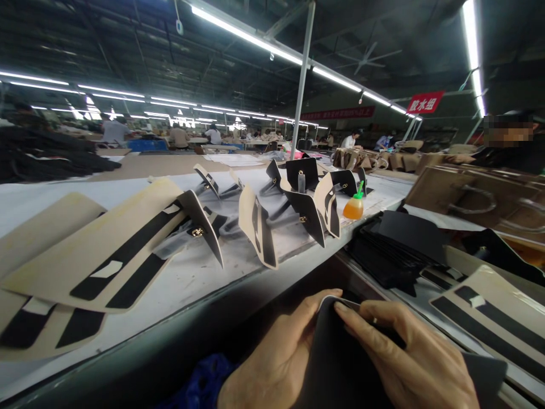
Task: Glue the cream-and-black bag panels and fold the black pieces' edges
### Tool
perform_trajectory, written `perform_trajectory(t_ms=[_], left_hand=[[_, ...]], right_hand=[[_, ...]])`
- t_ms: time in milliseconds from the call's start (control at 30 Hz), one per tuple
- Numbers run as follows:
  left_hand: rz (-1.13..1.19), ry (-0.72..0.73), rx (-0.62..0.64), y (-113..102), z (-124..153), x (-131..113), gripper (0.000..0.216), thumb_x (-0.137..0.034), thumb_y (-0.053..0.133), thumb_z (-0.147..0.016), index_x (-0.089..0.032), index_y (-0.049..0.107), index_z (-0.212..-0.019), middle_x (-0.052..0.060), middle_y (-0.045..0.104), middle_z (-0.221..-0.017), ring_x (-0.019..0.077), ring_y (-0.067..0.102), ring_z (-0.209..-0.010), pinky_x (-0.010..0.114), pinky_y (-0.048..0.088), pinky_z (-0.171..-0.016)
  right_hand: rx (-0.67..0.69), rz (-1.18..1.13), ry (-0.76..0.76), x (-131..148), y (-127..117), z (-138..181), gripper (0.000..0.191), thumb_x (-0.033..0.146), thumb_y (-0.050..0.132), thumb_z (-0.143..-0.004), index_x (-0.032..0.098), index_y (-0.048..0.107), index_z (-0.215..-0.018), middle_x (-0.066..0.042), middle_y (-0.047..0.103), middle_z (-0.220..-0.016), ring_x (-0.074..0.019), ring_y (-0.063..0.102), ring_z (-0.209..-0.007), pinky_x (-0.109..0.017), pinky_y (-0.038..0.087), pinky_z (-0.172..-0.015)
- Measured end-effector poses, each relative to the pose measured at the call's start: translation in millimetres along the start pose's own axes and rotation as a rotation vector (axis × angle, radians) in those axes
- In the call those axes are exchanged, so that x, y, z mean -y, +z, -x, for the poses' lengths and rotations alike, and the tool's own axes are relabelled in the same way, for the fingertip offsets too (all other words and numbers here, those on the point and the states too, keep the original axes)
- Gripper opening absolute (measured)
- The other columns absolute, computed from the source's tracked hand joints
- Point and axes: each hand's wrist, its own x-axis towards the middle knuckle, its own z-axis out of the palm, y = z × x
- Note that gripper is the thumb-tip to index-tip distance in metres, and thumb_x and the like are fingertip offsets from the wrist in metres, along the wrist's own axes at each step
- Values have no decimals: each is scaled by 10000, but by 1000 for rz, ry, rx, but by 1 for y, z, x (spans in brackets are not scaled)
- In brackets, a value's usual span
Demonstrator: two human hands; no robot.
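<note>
1. Big and dim, the workroom has long bright lights on the ceiling, and a long white surface [204, 272] runs across the middle of the frame.
2. At the bottom of the frame, the left hand [276, 358] and the right hand [409, 358] both grip one dark sheet [340, 363].
3. That dark sheet sits between the two hands, low and close to the person. The left thumb and the right pointing finger pinch its top edge.
4. The sheet looks soft and bendy. If one hand lets go, I think it could flop down or slip off the edge.
5. A pull that is too hard could crease the sheet or bend its corner.
6. Just past the hands, at the right, a stack of black pieces [395, 250] lies.
7. At the left, tan panels with black stripes [106, 255] lie flat on the surface.
8. Farther on, folded tan and black pieces [259, 227] stand up, and a small orange bottle [354, 207] stands near them.
9. Far back, other people sit at work.
</note>
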Motion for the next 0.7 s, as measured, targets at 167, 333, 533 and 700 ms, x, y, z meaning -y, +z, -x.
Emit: perform_trajectory(t_ms=[167,333,533,700], left_hand=[[63,-49,25,-3,1,-2,436,-491,439,-1045,-349,542,-1444,-70,610,-1473,155,492,-1419,209,383,-1163],[35,34,8,-5,4,3,472,-508,363,-1056,-291,572,-1420,13,632,-1444,208,545,-1357,273,450,-1081],[-114,145,-94,0,-8,9,286,-384,504,-1004,-176,659,-1125,13,669,-810,141,583,-684,241,463,-646],[-244,262,-237,-1,-7,17,197,-300,450,-1035,-222,630,-1020,-35,608,-742,104,533,-626,202,432,-619]], right_hand=[[51,103,-60,-1,2,4,319,335,415,-1068,328,714,-1180,10,701,-878,-103,679,-659,-175,539,-561],[45,100,-91,-2,6,10,309,294,421,-1064,324,696,-1203,6,678,-876,-93,678,-681,-156,532,-567],[63,75,-183,-2,13,9,386,159,445,-1027,334,615,-1326,0,699,-952,-100,708,-764,-173,536,-614],[-43,-17,-49,6,11,6,256,236,560,-1021,245,603,-1273,-8,713,-939,-114,705,-785,-207,538,-717]])
